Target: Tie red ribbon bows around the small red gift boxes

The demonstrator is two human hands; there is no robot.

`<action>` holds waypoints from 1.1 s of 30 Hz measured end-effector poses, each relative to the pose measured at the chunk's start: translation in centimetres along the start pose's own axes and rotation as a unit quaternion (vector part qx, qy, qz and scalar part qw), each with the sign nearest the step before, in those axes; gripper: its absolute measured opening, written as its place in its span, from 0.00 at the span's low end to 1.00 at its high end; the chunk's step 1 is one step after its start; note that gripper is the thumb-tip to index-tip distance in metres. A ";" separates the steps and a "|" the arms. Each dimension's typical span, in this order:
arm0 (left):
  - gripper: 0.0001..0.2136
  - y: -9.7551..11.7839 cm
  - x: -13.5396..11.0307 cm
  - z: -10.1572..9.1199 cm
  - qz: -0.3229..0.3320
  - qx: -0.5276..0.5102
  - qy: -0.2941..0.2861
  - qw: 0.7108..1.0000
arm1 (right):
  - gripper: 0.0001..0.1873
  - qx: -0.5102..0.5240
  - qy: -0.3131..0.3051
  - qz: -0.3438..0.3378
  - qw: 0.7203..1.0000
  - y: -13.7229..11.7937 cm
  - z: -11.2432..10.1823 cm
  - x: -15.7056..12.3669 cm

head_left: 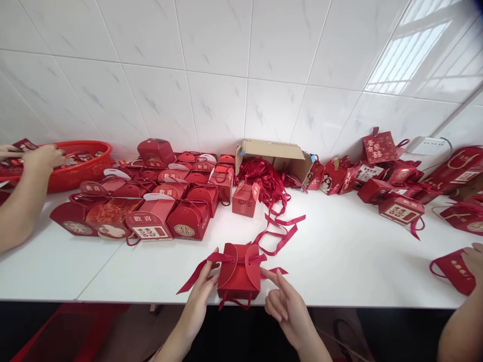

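Observation:
A small red gift box stands near the table's front edge, its two rounded top flaps folded together. A dark red ribbon runs across the top through the flaps, its loose ends trailing to both sides. A cord handle hangs at the box's front. My left hand holds the box's left side, fingertips by the ribbon. On the other side my right hand has its index finger stretched out to the box's right side, the other fingers loosely bent. Nothing is gripped in that right hand.
Rows of red gift boxes stand at left. A cardboard carton spills red ribbons. More boxes lie at right. One co-worker's hand is over a red basin; another's hand holds a red box.

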State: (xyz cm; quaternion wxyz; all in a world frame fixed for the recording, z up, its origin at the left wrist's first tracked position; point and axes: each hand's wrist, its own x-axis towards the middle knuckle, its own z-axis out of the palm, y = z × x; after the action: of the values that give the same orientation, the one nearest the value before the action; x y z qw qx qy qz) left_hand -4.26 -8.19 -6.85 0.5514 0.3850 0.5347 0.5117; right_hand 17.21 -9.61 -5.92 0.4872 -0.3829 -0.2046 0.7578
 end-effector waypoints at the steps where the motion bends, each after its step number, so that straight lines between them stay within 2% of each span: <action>1: 0.28 0.2 -0.2 0.3 -0.007 -0.013 -0.005 1.000 | 0.34 -0.022 0.008 -0.005 1.000 0.1 0.2 -0.1; 4: 0.27 0.6 -0.4 1.1 -0.035 -0.028 0.015 0.999 | 0.38 -0.055 0.019 -0.008 0.998 0.2 0.6 -0.1; 6: 0.25 0.6 -0.3 1.3 -0.051 -0.043 0.043 0.997 | 0.36 -0.021 0.011 -0.007 1.000 0.0 0.8 0.0; 8: 0.21 0.8 -0.3 1.4 -0.056 -0.078 0.046 0.994 | 0.31 0.055 -0.004 -0.013 0.998 -0.2 0.9 0.1; 10: 0.19 1.3 -0.2 1.5 -0.040 -0.135 0.021 0.990 | 0.22 0.126 -0.011 -0.035 0.991 -0.5 0.9 0.3; 13: 0.18 2.4 0.1 1.6 -0.016 -0.234 0.003 0.972 | 0.12 0.156 0.004 -0.088 0.984 -0.9 0.9 0.5; 16: 0.14 3.5 0.7 1.5 -0.050 -0.312 0.051 0.947 | 0.10 0.154 0.018 -0.129 0.979 -1.3 1.0 1.1; 19: 0.09 3.9 1.3 1.1 -0.098 -0.352 0.096 0.926 | 0.12 0.191 0.036 -0.129 0.973 -1.5 1.1 1.6; 22: 0.06 4.0 1.4 0.7 -0.104 -0.363 0.114 0.919 | 0.08 0.244 0.076 -0.110 0.961 -1.4 0.7 1.9; 25: 0.03 3.9 1.1 0.2 -0.104 -0.355 0.118 0.922 | 0.05 0.253 0.103 -0.109 0.956 -1.2 0.2 1.8; 28: 0.05 4.3 0.8 -0.1 -0.077 -0.325 0.118 0.935 | 0.05 0.233 0.133 -0.141 0.953 -1.3 0.2 1.6; 33: 0.13 6.1 0.9 -0.3 0.026 -0.281 0.160 0.946 | 0.05 0.191 0.158 -0.218 0.944 -2.5 1.1 0.8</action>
State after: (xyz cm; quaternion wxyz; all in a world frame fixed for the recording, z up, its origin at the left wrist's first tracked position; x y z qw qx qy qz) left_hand -5.58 -6.24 -1.17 0.5313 0.1413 0.4403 0.7098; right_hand 17.66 -7.71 -3.83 0.7303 -0.3437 -0.0549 0.5878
